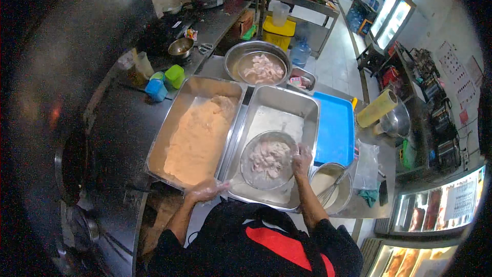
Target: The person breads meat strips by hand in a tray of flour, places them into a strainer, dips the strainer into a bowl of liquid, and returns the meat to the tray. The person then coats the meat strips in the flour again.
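A round wire-mesh strainer [247, 173] holds pale, flour-coated raw meat pieces [270, 158], over a deep steel pan [310, 103] with white flour [277, 121] in it. My right hand [302, 160], in a clear plastic glove, is closed on the strainer's right rim. My left hand [204, 191], gloved too, is closed on the strainer's handle at the lower left, by the pan's near corner. To the left stands a second steel pan [187, 88] filled with orange-tan breading [197, 141]. Whether the strainer touches the flour, I cannot tell.
Behind the pans sits a large steel bowl [231, 51] of raw meat in liquid. To the right are a blue tray [334, 128], a pot of pale batter [344, 202] with a whisk [330, 191], and a plastic bag [367, 161]. Blue and green containers [156, 90] stand left.
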Motion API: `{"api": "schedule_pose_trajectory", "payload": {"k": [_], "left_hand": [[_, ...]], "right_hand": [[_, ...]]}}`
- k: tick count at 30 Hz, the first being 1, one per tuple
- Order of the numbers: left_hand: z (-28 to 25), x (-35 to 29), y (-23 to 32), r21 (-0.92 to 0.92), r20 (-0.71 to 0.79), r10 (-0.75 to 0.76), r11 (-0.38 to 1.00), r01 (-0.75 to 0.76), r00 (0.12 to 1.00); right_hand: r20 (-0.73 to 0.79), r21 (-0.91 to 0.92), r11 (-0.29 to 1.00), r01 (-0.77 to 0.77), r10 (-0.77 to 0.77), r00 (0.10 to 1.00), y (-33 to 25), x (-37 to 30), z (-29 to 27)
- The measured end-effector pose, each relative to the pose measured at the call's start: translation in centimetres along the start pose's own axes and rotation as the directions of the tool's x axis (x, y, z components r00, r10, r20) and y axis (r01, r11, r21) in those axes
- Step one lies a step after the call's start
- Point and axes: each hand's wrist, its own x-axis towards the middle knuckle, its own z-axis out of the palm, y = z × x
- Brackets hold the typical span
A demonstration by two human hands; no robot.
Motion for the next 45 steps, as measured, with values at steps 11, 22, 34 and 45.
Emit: {"api": "schedule_pose_trajectory", "payload": {"k": [11, 22, 34, 45], "left_hand": [[-1.5, -4.2, 7.2, -0.021, -0.147, 0.021, 0.999, -0.024, 0.989], [-2.6, -3.5, 8.6, -0.023, -0.058, -0.025, 0.999, 0.024, 0.998], [0.1, -0.8, 2.0, 0.028, -0.106, 0.016, 1.000, -0.013, 0.994], [0.4, 0.0, 1.7, -0.118, -0.073, 0.020, 0.993, -0.029, 0.997]], "right_hand": [[-0.171, 0.019, 0.959, 0.283, -0.276, 0.946, 1.4, -0.7, -0.6], [0.063, -0.254, 0.952, 0.170, -0.159, 0.985, 6.8, -1.7, 1.0], [-0.015, -0.001, 0.997, -0.076, 0.076, 0.997, 2.3, -0.7, 0.6], [0.305, -0.152, 0.960, 0.235, -0.181, 0.935, 16.1, 4.8, 7.0]]}}
